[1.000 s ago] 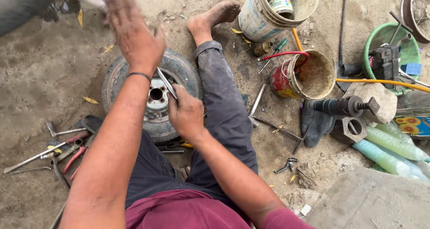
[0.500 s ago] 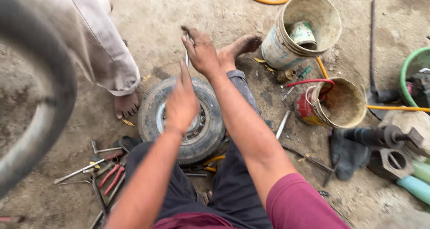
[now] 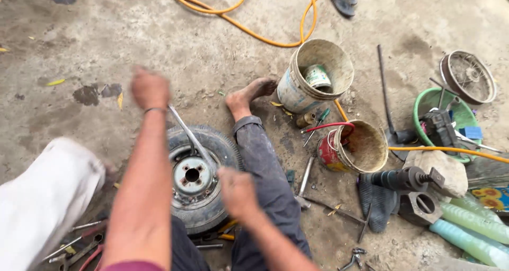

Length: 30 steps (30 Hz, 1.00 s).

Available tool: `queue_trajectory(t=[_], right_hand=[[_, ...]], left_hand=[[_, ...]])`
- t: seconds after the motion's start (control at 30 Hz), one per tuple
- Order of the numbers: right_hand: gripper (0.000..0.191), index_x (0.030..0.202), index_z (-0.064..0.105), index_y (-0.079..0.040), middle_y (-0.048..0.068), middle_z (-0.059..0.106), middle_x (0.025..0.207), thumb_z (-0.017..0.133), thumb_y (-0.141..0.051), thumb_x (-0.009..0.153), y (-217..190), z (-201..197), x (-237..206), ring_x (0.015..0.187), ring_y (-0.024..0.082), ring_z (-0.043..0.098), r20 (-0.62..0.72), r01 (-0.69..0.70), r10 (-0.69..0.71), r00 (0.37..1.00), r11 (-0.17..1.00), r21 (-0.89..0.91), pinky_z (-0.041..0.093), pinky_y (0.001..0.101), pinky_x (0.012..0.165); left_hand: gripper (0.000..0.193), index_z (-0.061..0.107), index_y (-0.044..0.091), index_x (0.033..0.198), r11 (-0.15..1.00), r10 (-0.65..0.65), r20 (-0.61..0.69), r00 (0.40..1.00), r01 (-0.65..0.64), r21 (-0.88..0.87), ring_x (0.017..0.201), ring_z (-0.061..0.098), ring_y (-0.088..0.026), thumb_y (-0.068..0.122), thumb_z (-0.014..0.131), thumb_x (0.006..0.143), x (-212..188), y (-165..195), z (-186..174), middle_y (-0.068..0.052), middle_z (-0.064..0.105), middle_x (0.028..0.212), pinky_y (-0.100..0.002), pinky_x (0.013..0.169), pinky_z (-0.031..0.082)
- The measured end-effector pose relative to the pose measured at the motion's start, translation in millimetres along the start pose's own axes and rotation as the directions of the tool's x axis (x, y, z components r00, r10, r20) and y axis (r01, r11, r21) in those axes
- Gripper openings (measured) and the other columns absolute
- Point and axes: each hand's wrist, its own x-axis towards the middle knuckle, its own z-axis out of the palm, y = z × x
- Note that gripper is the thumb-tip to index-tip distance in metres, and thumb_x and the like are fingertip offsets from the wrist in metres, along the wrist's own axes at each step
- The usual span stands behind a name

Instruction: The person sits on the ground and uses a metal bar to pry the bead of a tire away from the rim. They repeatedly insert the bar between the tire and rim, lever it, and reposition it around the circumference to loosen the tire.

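wheel (image 3: 197,178) lying flat on the concrete floor (image 3: 159,32), small tyre on a grey steel rim with a bolt-hole hub facing up, wedged against the seated person's trousered leg (image 3: 268,170), whose bare foot (image 3: 246,97) points away from the wheel. long metal lever (image 3: 188,136) runs from the far edge of the tyre in across the rim. left hand (image 3: 150,88) sits at the lever's far end, just beyond the tyre; fingers look curled round the bar, but motion blur keeps me from confirming a clamped grip. right hand (image 3: 237,192) hangs at the near right edge of the tyre, blurred, fingers loosely drawn in; cannot tell whether it grasps anything. judgement: step in hand looks like levering at the tyre bead along the rim, with the left hand supplying the pull and the right steadying the wheel. next move would call for a firm purchase on the lever's end, the tip kept seated under the bead so it does not slip off the rim, and weight kept on the tyre. left of the wheel: a pale-clothed limb (image 3: 45,202) of another person and a scatter of hand tools (image 3: 74,244). right of the wheel: a rusty red can (image 3: 352,146), beyond it a dirty white bucket (image 3: 315,75), a green basin (image 3: 440,112), and an orange hose (image 3: 249,16) looping across the floor on the far side.
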Motion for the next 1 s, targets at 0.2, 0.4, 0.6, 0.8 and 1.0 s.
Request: queue_trajectory(t=[0.2, 0.4, 0.6, 0.8, 1.0], right_hand=[[0.037, 0.116, 0.064, 0.010, 0.031, 0.065, 0.117, 0.070, -0.019, 0.093, 4, 95, -9, 0.108, 0.046, 0.062, 0.218, 0.328, -0.413, 0.885, 0.882, 0.339, 0.047, 0.0501, 0.090], [0.019, 0.108, 0.066, 0.002, 0.004, 0.069, 0.087, 0.063, -0.017, 0.105, 0, 0, 69, 0.079, 0.013, 0.063, -0.093, -0.139, 0.175, 0.980, 0.942, 0.307, 0.054, 0.0276, 0.073], [0.024, 0.096, 0.066, -0.005, 0.012, 0.067, 0.099, 0.059, -0.026, 0.106, -28, 15, 162, 0.097, 0.031, 0.064, 0.003, 0.453, -0.471, 0.882, 0.846, -0.282, 0.049, 0.0462, 0.087], [0.031, 0.079, 0.064, -0.007, 0.013, 0.057, 0.067, 0.055, -0.020, 0.106, -61, -11, 81, 0.060, 0.034, 0.057, 0.099, 0.508, -0.533, 0.840, 0.710, -0.488, 0.039, 0.0519, 0.060], [0.066, 0.117, 0.059, 0.010, 0.035, 0.064, 0.101, 0.056, -0.054, 0.105, -85, 95, -13, 0.088, 0.049, 0.064, 0.151, 0.432, -0.451, 0.880, 0.890, 0.143, 0.051, 0.0493, 0.071]], left_hand=[[0.062, 0.060, 0.011, 0.136, 0.843, 0.511, 0.654, 0.557, -0.475, -0.254, 0.111, 0.065, -0.044, 0.030, 0.076, 0.079, -109, 45, 46, -0.025, 0.068, 0.121, -0.050, 0.097, 0.050], [0.048, 0.054, 0.007, 0.137, 0.878, 0.348, 0.521, 0.779, -0.466, 0.111, 0.086, 0.070, -0.046, 0.018, 0.067, 0.092, -207, -62, -154, -0.023, 0.072, 0.108, -0.056, 0.073, 0.054], [0.028, 0.069, 0.006, 0.110, 0.901, 0.412, 0.253, 0.875, -0.433, 0.031, 0.072, 0.070, -0.035, 0.029, 0.074, 0.095, -249, -95, -173, -0.016, 0.071, 0.085, -0.046, 0.062, 0.055], [0.030, 0.061, 0.009, 0.082, 0.957, 0.282, -0.137, 0.950, -0.288, -0.028, 0.065, 0.057, -0.017, 0.014, 0.056, 0.112, -39, -164, -122, -0.004, 0.063, 0.076, -0.038, 0.061, 0.042], [0.040, 0.055, 0.003, 0.132, 0.969, 0.175, 0.595, 0.785, -0.030, -0.245, 0.089, 0.070, -0.024, 0.014, 0.063, 0.094, -25, 38, 13, -0.016, 0.070, 0.107, -0.041, 0.076, 0.058]])
